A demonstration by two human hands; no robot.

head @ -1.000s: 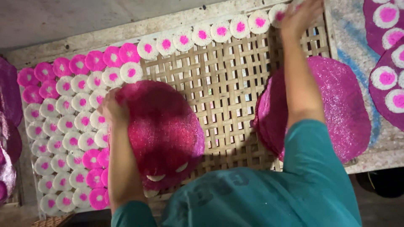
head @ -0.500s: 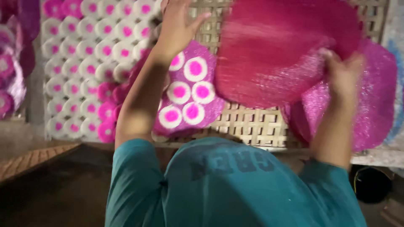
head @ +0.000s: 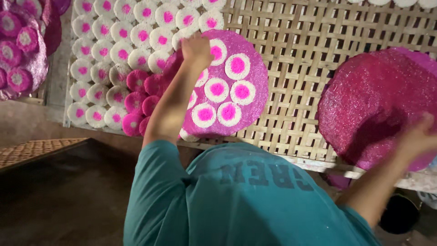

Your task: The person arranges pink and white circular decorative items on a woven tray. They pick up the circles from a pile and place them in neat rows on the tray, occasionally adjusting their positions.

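Head view: left hand [head: 196, 48] fingers pinch a white-pink disc [head: 217, 51]; blurred right hand [head: 416, 136] grips the magenta mat [head: 368, 100].

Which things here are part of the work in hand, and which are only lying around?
In the work:
- left hand on the round pink mat carrying white-and-pink discs
- right hand on the bare dark pink mat
- woven bamboo tray beneath both

Lying around:
- rows of discs already on the tray's left part
- loaded mat at far left
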